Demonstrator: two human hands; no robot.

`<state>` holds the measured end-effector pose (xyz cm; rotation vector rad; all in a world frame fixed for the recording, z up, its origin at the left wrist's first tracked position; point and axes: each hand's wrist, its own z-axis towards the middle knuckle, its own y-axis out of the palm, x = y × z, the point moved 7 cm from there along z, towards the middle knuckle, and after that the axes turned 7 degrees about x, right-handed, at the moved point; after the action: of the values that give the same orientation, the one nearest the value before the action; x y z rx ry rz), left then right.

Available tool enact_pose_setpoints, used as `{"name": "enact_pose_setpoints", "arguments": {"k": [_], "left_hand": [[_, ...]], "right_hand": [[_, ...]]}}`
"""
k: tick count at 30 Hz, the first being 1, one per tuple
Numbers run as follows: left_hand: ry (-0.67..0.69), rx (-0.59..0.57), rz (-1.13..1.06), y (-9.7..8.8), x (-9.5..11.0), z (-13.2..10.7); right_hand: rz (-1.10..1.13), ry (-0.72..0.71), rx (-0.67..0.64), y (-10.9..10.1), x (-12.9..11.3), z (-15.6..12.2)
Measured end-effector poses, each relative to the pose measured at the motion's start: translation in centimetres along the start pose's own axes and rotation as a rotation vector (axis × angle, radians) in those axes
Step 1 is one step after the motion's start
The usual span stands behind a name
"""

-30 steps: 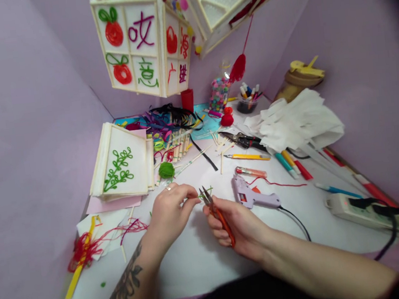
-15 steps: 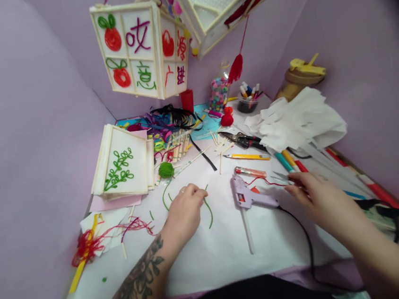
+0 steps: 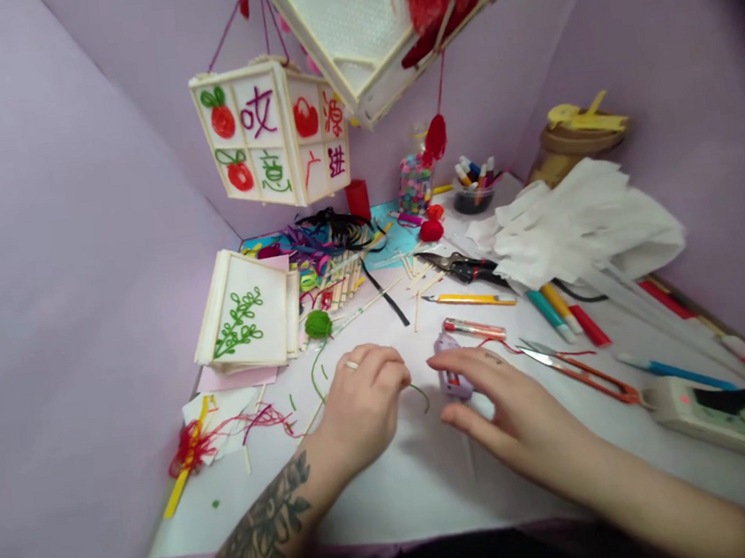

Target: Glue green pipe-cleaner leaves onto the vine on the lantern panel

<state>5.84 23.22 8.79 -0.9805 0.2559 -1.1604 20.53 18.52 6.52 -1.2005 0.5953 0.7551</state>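
My left hand is closed in a pinch, and a short piece of green yarn sticks out from its fingertips. My right hand is open, thumb and fingers apart, with nothing seen between them. It hovers by the lilac glue gun and hides most of it. To the right of that hand, scissors with orange handles lie on the white table covering, near a strand of red yarn. The green yarn ball sits beyond my left hand, its loose end trailing toward me.
A white panel with a green yarn plant leans at the left. Two framed lanterns hang above, one with yarn characters. Pruning shears, a yellow craft knife, markers and white sheeting lie at the right.
My right hand has let go of the scissors, which now lie on the table, and has moved left to the glue gun. The left hand has shifted slightly right with the green yarn.
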Motion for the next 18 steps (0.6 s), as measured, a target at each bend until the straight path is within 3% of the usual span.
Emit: {"name": "enact_pose_setpoints", "arguments": {"k": [5,8,10,14,16,18], "left_hand": [[-0.017,-0.006,0.038,-0.1,2.6,-0.5],[-0.095,0.011,0.023,-1.0,2.1,-1.7],[-0.212,0.11,0.129,-3.2,0.0,-3.0],[-0.637,0.534,0.524,-10.9,-6.9,-8.1],[-0.743,0.542,0.577,-12.6,-10.1,-10.3],[-0.824,0.489,0.508,-12.9,-13.2,-11.8]], "right_hand": [[0.139,-0.005,-0.157,3.1,-0.9,0.7],[0.211,-0.017,-0.233,3.5,-0.9,0.5],[0.229,-0.015,-0.237,3.2,-0.7,0.3],[0.235,0.004,-0.182,2.3,0.0,0.3],[0.239,-0.005,-0.163,2.0,0.2,0.3],[0.246,-0.022,-0.172,1.9,0.1,0.2]]}}
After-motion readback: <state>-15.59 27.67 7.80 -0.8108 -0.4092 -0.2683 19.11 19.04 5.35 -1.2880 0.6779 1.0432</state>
